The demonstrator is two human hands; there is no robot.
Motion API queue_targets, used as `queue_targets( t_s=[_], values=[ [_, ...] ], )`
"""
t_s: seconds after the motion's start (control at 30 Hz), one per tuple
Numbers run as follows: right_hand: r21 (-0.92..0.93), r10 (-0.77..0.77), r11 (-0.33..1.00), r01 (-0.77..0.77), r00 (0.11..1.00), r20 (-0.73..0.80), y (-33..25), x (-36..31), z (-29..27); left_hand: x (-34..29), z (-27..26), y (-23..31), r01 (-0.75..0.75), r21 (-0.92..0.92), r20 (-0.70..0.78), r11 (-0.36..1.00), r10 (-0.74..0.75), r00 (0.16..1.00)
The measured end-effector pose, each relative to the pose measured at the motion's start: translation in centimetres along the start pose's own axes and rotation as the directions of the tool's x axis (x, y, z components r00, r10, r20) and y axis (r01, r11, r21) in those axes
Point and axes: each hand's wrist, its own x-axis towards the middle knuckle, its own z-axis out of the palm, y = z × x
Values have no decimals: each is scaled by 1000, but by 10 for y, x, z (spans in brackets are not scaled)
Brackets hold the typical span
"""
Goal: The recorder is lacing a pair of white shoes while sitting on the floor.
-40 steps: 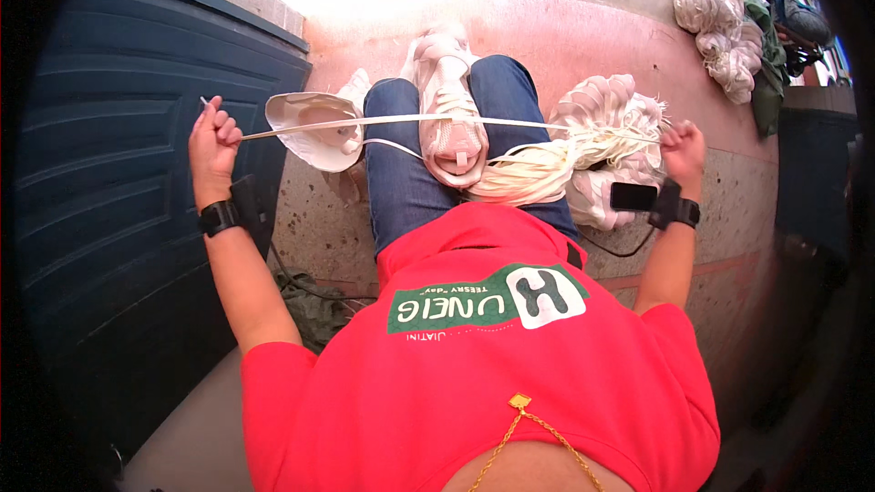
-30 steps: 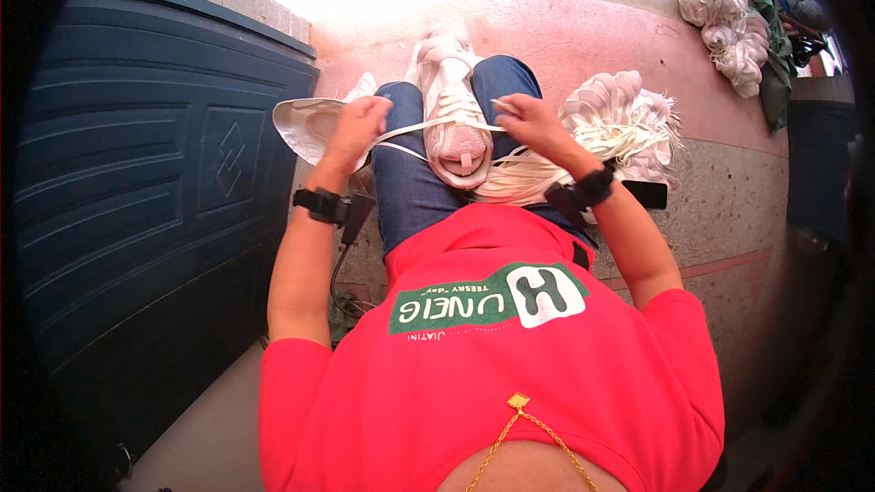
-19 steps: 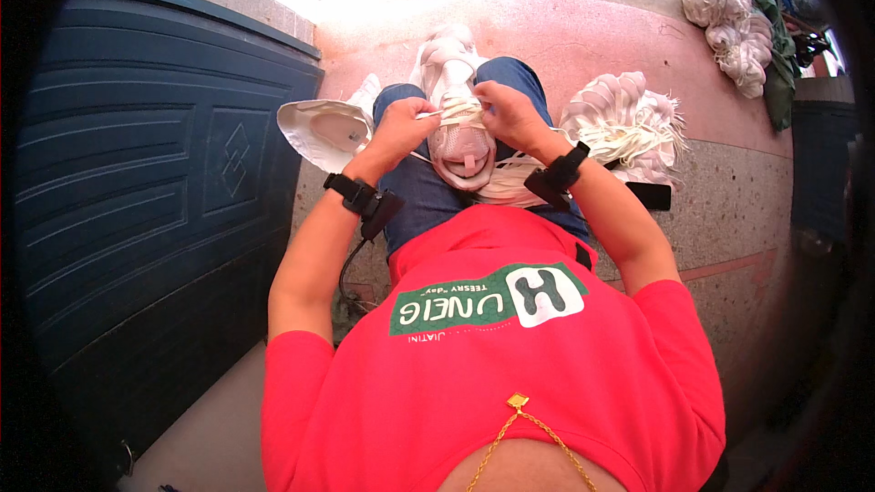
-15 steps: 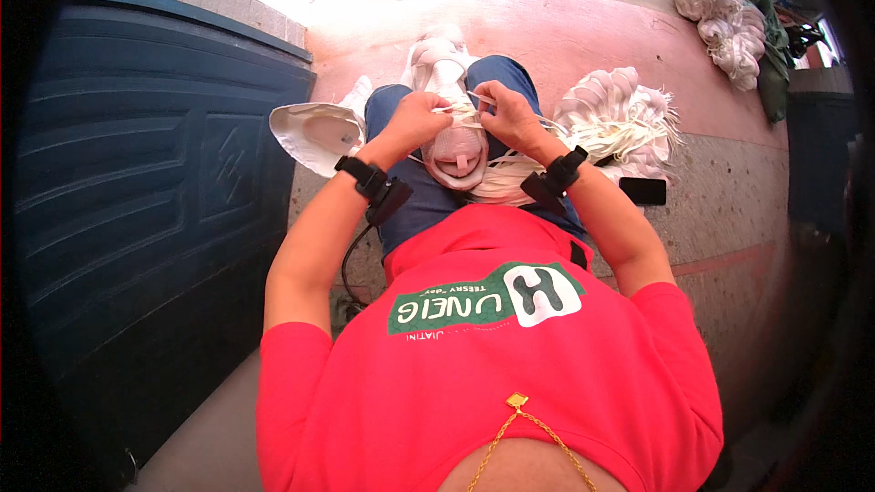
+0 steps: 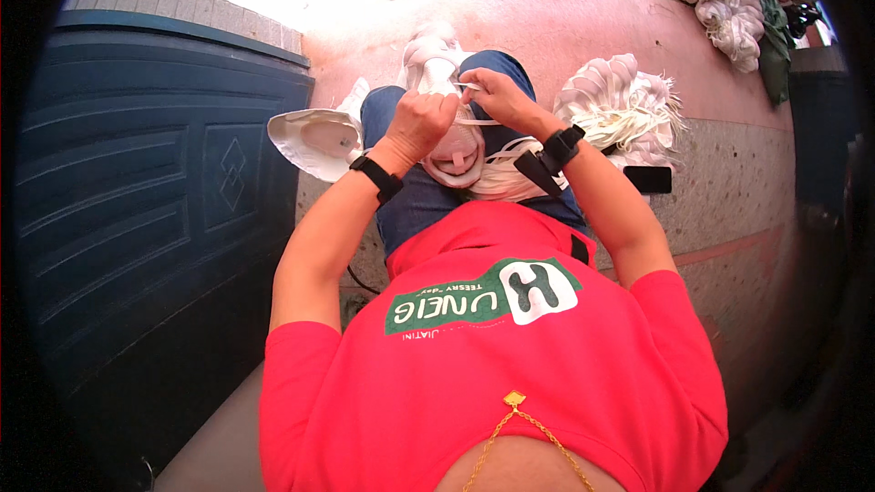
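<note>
Between my knees rests a pale pink and white shoe (image 5: pixel 457 157), its heel opening facing me. My left hand (image 5: pixel 423 123) is closed over the lacing area, fingers curled and pressed together; a white shoelace (image 5: pixel 481 122) runs beside it. What the left fingers grip is mostly hidden, though it appears to be the lace. My right hand (image 5: pixel 497 95) pinches a lace end between thumb and forefinger, just to the right of the shoe's tongue.
By my right leg lies a bundle of pale shoe uppers (image 5: pixel 602 82) with loose laces. A dark phone (image 5: pixel 648 179) is near it. A white hat-like item (image 5: pixel 314 135) sits left of my knee, beside a blue panelled door (image 5: pixel 164 155). More bundles (image 5: pixel 715 0) lie at far right.
My left hand has turned into a closer fist over the shoe. My right hand has moved slightly left and farther away, still pinching lace.
</note>
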Motion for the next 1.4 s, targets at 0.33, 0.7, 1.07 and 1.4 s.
queue_targets(
  t_s=[0.33,0.7,1.07,1.4],
  values=[
    [-63,180,983,-171,858,481,-16,26,-10,-10,-12,5,-136,-6,-22,991,136,990],
    [-51,243,957,-284,700,672,-7,34,-16,-11,-11,4,-170,-20,10,985,170,985],
    [82,252,950,-300,896,366,-11,13,-17,-20,-136,-90,653,-655,709,-380,-607,359],
    [-437,-50,897,-67,967,-252,-13,-29,0,-52,-253,-108,472,-845,20,251,-867,497]
  ],
)
